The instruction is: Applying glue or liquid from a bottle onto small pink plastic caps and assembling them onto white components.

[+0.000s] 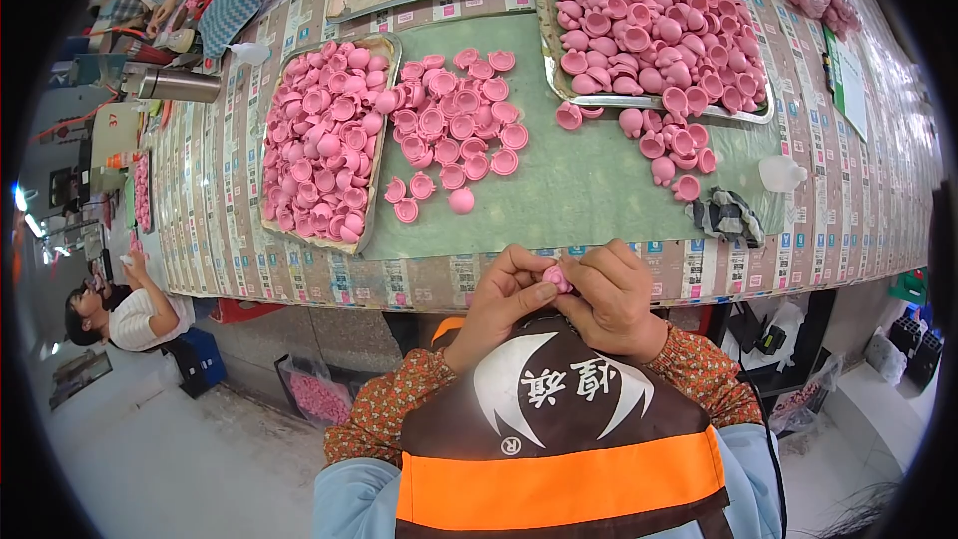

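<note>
Pink rubber filled nearly every part of the scene. Both hands were drawn in close to the chest, just below the near edge of the worktop: the left hand and the right hand pinched one small pink cup between their fingertips, each closed on it from its own side.

Judging by how things lay, the work looked far from finished. A metal tray at the left held a dense heap of the cups, and a loose scatter of them, mostly lying mouth-up, sat just beside it on the green mat. A larger tray at the upper right was piled full, with a small spill of pieces over its near rim. Which pile was handled and which untouched could not be told.

Open room lay chiefly in the middle of the mat, between the two scatters and toward the near edge. A crumpled dark cloth and a small clear bottle crowded the right side. Beneath the worktop a clear bag of pink pieces stood on the floor, and another person sat well apart at the left.
</note>
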A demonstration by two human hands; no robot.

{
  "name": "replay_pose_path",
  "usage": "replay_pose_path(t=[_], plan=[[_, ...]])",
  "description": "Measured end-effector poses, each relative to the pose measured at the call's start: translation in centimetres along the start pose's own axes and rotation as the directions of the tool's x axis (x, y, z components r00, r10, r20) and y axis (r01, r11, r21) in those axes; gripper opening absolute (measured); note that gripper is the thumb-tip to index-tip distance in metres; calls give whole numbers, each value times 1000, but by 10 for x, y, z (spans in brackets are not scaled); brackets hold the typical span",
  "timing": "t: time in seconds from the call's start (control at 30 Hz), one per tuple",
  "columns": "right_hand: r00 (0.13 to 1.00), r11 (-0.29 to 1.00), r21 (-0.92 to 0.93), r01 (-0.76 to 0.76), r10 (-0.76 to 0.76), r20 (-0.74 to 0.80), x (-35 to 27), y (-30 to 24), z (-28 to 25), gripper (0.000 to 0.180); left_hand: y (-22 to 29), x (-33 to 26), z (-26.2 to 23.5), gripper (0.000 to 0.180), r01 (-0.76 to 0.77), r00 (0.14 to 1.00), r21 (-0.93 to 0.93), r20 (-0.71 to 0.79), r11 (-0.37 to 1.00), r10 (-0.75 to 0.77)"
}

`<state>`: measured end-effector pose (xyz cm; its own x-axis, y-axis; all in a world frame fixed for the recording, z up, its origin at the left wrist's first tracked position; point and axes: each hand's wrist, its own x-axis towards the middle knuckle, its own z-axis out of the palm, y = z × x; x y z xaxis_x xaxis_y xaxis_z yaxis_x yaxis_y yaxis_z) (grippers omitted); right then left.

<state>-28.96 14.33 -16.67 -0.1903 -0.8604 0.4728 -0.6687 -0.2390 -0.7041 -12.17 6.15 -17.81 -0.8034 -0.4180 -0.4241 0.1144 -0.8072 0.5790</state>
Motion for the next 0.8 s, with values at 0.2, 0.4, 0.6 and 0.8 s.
replay_pose_path(t=[0.2,0.4,0.6,0.8], plan=[[998,998,-22,52,-53,-34,-1,0,2,33,-2,-1,-2,20,-8,1000,29,-10,1000,8],[997,996,-56,75,-77,-28,-3,0,3,31,-5,-1,-5,20,-10,1000,16,-7,1000,10],[995,992,-88,92,-94,-28,-3,-1,3,29,-4,-1,-3,19,-12,1000,18,-15,1000,12],[993,990,-92,104,-108,-40,-1,-1,3,27,-4,-1,-1,18,-14,1000,11,-28,1000,15]])
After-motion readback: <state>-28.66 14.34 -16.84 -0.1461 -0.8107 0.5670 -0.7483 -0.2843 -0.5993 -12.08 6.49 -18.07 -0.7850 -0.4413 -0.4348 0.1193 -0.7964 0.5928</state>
